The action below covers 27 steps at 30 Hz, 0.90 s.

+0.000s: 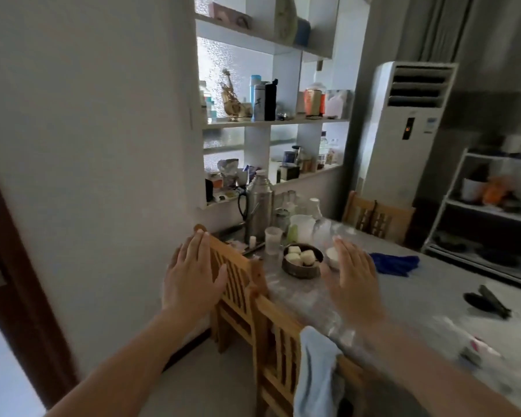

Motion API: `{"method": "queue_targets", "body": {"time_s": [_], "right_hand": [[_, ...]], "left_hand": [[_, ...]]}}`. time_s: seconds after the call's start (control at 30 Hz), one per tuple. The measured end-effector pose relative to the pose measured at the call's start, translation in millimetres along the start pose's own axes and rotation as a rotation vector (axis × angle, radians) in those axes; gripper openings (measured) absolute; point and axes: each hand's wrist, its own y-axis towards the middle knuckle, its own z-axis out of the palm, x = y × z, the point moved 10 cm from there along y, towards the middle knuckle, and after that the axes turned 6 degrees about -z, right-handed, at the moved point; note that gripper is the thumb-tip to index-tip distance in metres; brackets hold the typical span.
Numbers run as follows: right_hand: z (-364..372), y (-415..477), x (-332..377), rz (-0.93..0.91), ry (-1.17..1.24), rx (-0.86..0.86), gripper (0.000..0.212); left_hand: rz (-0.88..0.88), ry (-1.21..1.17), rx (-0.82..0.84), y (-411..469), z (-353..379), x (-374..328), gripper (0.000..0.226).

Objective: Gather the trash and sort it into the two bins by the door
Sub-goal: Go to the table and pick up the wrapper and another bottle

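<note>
A: Trash candidates on the table [418, 296]: I see a crumpled white-and-pink wrapper [475, 349] near the right edge, well apart from both hands. Too blurred for me to read. The two bins are not in my view.

B: Hands?

A: Left hand [191, 273] flat, fingers spread apart, palm down, raised in front of the first wooden chair [238, 284]; holding nothing. Whether it touches the chair back, I cannot tell. Right hand [354, 276] likewise spread wide and empty, over the table's near side.

B: What lies near the right hand?

A: Round metal dish [303, 261] with pale cube-shaped pieces, just left of the right hand. Small white bowl [333, 254] partly behind its fingers. Blue cloth [394, 263] just right of it, flat on the tabletop. Black object [491, 302] farther right; I cannot identify it.

B: Far end of the table?

A: Steel thermos [259, 203] with black handle, upright by the wall. Clear plastic cup [272, 239] in front of it, among other glassware I cannot separate.

B: Anything else?

A: Second wooden chair [278, 350] pushed under the near side, light blue towel [313, 371] draped over its back. Wall shelves [274, 121] crowded with bottles. White floor-standing air conditioner [403, 130] in the corner.
</note>
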Motion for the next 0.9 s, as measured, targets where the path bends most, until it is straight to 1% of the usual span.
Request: {"method": "queue_targets", "body": {"time_s": [0.13, 0.27, 0.43, 0.6, 0.7, 0.83, 0.9], "right_hand": [[-29.5, -26.7, -86.6, 0.087, -0.066, 0.025, 0.061], [-41.0, -51.2, -154.7, 0.185, -0.087, 0.059, 0.068], [-42.8, -71.7, -224.4, 0.284, -0.092, 0.082, 0.061], [-28.8, -77.1, -296.2, 0.384, -0.177, 0.098, 0.062], [-14.3, -74.6, -337.8, 0.466, -0.215, 0.111, 0.063], [11.1, -79.9, -399.0, 0.556, -0.286, 0.176, 0.074], [21.6, -88.8, -426.7, 0.622, -0.290, 0.195, 0.069]], "left_hand": [[0.086, -0.090, 0.046, -16.1, 36.2, -90.1, 0.072], [0.191, -0.070, 0.117, -25.3, 80.0, -157.7, 0.074], [0.298, -0.080, 0.204, -22.6, 134.4, -225.7, 0.077], [0.387, -0.138, 0.278, -5.4, 197.0, -280.8, 0.078], [0.405, -0.167, 0.381, 5.7, 250.0, -306.5, 0.077], [0.462, -0.124, 0.544, 5.3, 322.5, -332.3, 0.076], [0.457, -0.103, 0.628, 5.0, 353.7, -340.8, 0.077]]}}
